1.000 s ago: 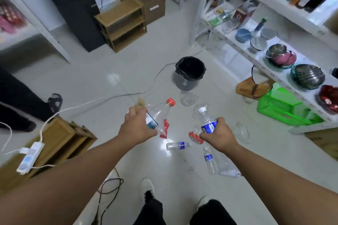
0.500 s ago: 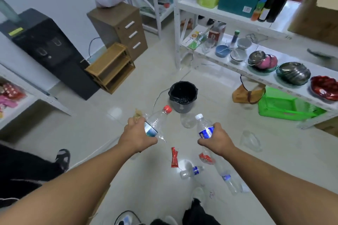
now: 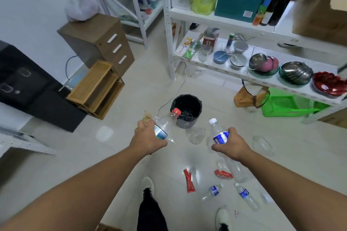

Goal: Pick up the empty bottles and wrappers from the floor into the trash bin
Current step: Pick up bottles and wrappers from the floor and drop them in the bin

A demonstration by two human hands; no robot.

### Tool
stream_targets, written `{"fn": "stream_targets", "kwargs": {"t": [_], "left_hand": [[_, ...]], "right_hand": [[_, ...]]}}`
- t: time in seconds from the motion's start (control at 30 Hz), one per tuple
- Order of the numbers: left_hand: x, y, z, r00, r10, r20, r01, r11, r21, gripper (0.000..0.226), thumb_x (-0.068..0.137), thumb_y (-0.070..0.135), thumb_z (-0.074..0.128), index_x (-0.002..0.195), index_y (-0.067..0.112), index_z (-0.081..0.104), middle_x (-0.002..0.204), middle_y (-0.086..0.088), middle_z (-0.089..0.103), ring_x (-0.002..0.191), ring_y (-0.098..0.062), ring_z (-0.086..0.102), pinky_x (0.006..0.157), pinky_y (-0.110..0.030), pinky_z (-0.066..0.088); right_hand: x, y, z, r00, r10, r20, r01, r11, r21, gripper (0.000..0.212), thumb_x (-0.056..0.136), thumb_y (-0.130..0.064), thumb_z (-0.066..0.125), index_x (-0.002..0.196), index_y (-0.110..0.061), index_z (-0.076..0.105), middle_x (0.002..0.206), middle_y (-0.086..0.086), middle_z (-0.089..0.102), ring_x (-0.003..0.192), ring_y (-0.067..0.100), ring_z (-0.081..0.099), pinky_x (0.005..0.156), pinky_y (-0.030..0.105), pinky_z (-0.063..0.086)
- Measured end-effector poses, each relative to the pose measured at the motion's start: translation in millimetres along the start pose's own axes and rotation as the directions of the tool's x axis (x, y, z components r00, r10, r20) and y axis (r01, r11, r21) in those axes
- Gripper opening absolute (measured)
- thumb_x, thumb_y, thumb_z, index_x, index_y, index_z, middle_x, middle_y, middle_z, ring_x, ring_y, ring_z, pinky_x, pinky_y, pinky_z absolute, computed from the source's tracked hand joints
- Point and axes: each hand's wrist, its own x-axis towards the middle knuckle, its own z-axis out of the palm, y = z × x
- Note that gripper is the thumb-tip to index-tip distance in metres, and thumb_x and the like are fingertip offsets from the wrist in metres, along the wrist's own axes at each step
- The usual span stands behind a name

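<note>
Head view | left hand (image 3: 148, 138) grip wrapped around red-capped bottle (image 3: 166, 123), cap over trash bin (image 3: 186, 110) rim | right hand (image 3: 231, 143) grip wrapped around white-capped bottle (image 3: 218, 133), upright, near bin | floor (image 3: 122, 155): red wrapper (image 3: 189, 181), two small bottles (image 3: 213, 191) by shoes.

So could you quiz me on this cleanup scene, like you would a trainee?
1. True or false: the left hand holds a bottle with a red cap.
2. What colour is the liner in the trash bin?
A. white
B. black
C. green
3. Fill in: the long red wrapper lies on the ____.

Key
1. True; the right hand holds the white-capped bottle.
2. B, black.
3. Floor, near two small bottles with blue labels.
</note>
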Motion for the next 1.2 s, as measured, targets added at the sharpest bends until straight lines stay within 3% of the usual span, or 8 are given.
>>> {"fn": "stream_targets", "kwargs": {"t": [0.27, 0.53, 0.7, 0.83, 0.93, 1.07, 1.17, 1.2], "left_hand": [[96, -63, -53, 0.986, 0.153, 0.063, -0.154, 0.988, 0.008, 0.081, 0.064, 0.057, 0.085, 0.130, 0.028, 0.049, 0.121, 0.001, 0.034, 0.111, -0.026, 0.051, 0.091, -0.039, 0.056], [177, -46, -70, 0.975, 0.150, 0.161, -0.150, 0.989, -0.010, 0.072, 0.062, 0.054, 0.084, 0.118, 0.029, 0.047, 0.128, -0.005, 0.036, 0.114, -0.029, 0.051, 0.092, -0.040, 0.056], [223, -25, -58, 0.954, 0.139, 0.265, -0.151, 0.988, 0.023, 0.080, 0.056, 0.067, 0.081, 0.115, 0.032, 0.040, 0.128, -0.005, 0.034, 0.116, -0.027, 0.048, 0.095, -0.040, 0.050], [265, -4, -61, 0.955, 0.122, 0.269, -0.133, 0.991, 0.023, 0.085, 0.054, 0.077, 0.077, 0.116, 0.035, 0.037, 0.119, 0.000, 0.033, 0.110, -0.022, 0.048, 0.087, -0.036, 0.044], [300, 11, -64, 0.948, 0.117, 0.295, -0.122, 0.993, -0.003, 0.074, 0.064, 0.069, 0.087, 0.112, 0.033, 0.043, 0.118, 0.003, 0.037, 0.110, -0.020, 0.050, 0.086, -0.031, 0.044], [345, 37, -59, 0.922, 0.179, 0.343, -0.152, 0.983, -0.104, 0.055, 0.067, 0.056, 0.093, 0.097, 0.040, 0.050, 0.113, 0.004, 0.048, 0.097, -0.010, 0.060, 0.068, -0.026, 0.049], [385, 54, -36, 0.895, 0.187, 0.404, -0.127, 0.977, -0.171, 0.059, 0.064, 0.047, 0.097, 0.102, 0.026, 0.057, 0.109, -0.006, 0.065, 0.076, -0.016, 0.073, 0.050, -0.026, 0.057], [396, 59, -28, 0.882, 0.198, 0.428, -0.130, 0.974, -0.183, 0.063, 0.061, 0.051, 0.095, 0.105, 0.023, 0.058, 0.107, -0.006, 0.069, 0.075, -0.010, 0.075, 0.048, -0.022, 0.056]], "right_hand": [[7, -97, 65, 0.979, 0.128, -0.161, -0.110, 0.988, 0.111, 0.064, 0.068, -0.034, 0.091, 0.111, -0.015, 0.048, 0.103, 0.011, 0.065, 0.081, 0.027, 0.066, 0.066, 0.036, 0.052], [51, -153, 82, 0.960, 0.259, -0.106, -0.214, 0.925, 0.315, 0.071, 0.073, -0.047, 0.086, 0.117, -0.019, 0.038, 0.098, 0.004, 0.065, 0.078, 0.017, 0.065, 0.055, 0.030, 0.045], [97, -149, 79, 0.946, 0.322, -0.042, -0.276, 0.865, 0.419, 0.076, 0.073, -0.056, 0.083, 0.121, -0.022, 0.034, 0.100, 0.006, 0.068, 0.081, 0.021, 0.069, 0.059, 0.031, 0.049], [149, -153, 73, 0.938, 0.346, 0.018, -0.314, 0.824, 0.472, 0.077, 0.074, -0.056, 0.084, 0.121, -0.021, 0.033, 0.100, 0.006, 0.068, 0.075, 0.018, 0.068, 0.058, 0.029, 0.049], [185, -157, 66, 0.928, 0.364, 0.074, -0.354, 0.808, 0.470, 0.076, 0.076, -0.057, 0.084, 0.121, -0.020, 0.035, 0.100, 0.006, 0.066, 0.077, 0.019, 0.067, 0.059, 0.031, 0.049], [231, -160, 56, 0.920, 0.366, 0.137, -0.386, 0.793, 0.472, 0.070, 0.078, -0.062, 0.083, 0.120, -0.021, 0.044, 0.105, 0.005, 0.066, 0.084, 0.021, 0.068, 0.062, 0.032, 0.050], [268, -155, 62, 0.891, 0.413, 0.189, -0.440, 0.680, 0.586, 0.067, 0.078, -0.062, 0.085, 0.118, -0.021, 0.050, 0.108, 0.007, 0.070, 0.080, 0.020, 0.066, 0.065, 0.033, 0.050], [278, -155, 66, 0.872, 0.438, 0.217, -0.467, 0.611, 0.639, 0.067, 0.077, -0.060, 0.086, 0.119, -0.020, 0.052, 0.110, 0.008, 0.070, 0.079, 0.020, 0.065, 0.065, 0.034, 0.051]]}}
